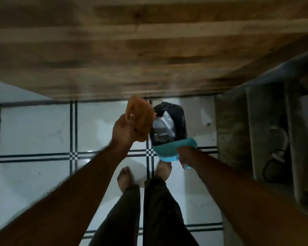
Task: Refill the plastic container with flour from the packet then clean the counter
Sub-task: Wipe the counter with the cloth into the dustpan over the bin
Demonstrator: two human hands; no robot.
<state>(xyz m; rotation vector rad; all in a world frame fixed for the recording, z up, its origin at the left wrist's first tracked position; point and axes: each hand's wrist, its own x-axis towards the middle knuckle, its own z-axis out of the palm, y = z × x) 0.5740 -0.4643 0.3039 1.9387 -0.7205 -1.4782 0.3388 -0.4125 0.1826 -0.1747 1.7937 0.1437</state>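
Note:
I look straight down at the floor. My left hand grips an orange cloth, held above and just left of a small bin. My right hand holds the handle of a teal dustpan, whose front edge rests over the near rim of the bin. The bin has a dark liner and holds a crumpled clear plastic packet. The flour container is out of view.
A wooden counter top fills the upper part of the view, its front edge just beyond the bin. Grey shelving with pots and a cable stands at the right. White floor tiles with dark lines lie below; my bare feet stand near the bin.

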